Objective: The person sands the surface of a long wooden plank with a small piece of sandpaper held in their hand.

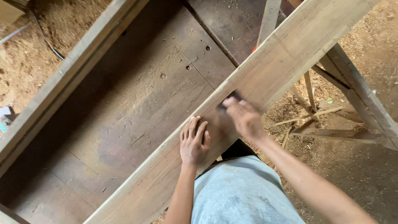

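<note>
Sawdust (pixel 25 62) lies pale and grainy over the ground at the far left, beside a long squared timber beam (pixel 62 79) that runs diagonally as the raised edge of a dark workbench top (pixel 137 103). That top is made of worn, scuffed boards, dusted with fine wood powder and marked by a few small holes and a knot. Across it, from near left to far right, lies a broad, flat wooden plank (pixel 265 70) of light, straight-grained timber with crisp edges. The left hand (pixel 193 141) rests flat on the near part of the plank, fingers spread and extended, palm pressing down, gripping nothing. Just right of it, the right hand (pixel 244 118) is blurred; its fingers are curled over a small dark object (pixel 228 101) pressed against the plank's face, though the blur hides what that object is. Below the hands shows a grey, dusty garment (pixel 240 195). To the right, a rough wooden trestle (pixel 352 95) with slanted legs and thin cross-battens stands on more shavings.
</note>
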